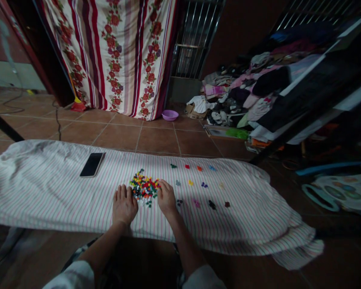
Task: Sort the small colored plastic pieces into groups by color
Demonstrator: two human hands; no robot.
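Observation:
A pile of small mixed-colour pieces (145, 186) lies on the striped cloth (63, 200). Flat on the cloth at the pile's left edge rests my left hand (125, 204), its fingers extended and holding nothing. My right hand (166, 196) touches the pile's right edge with its fingers bent together; whether a piece is between them is too small to see. To the right, small single-colour groups sit in rows, among them green (173, 165), red (187, 166), orange (199, 168), blue (212, 167), yellow (190, 182), pink (196, 203), black (212, 204) and brown (227, 204).
A phone (92, 164) lies on the cloth left of the pile. Beyond the cloth, a purple basin (170, 115) stands on the tiled floor near a flowered curtain (126, 56). Heaped clothes (237, 92) are at the back right. Dark poles slant past both ends of the cloth.

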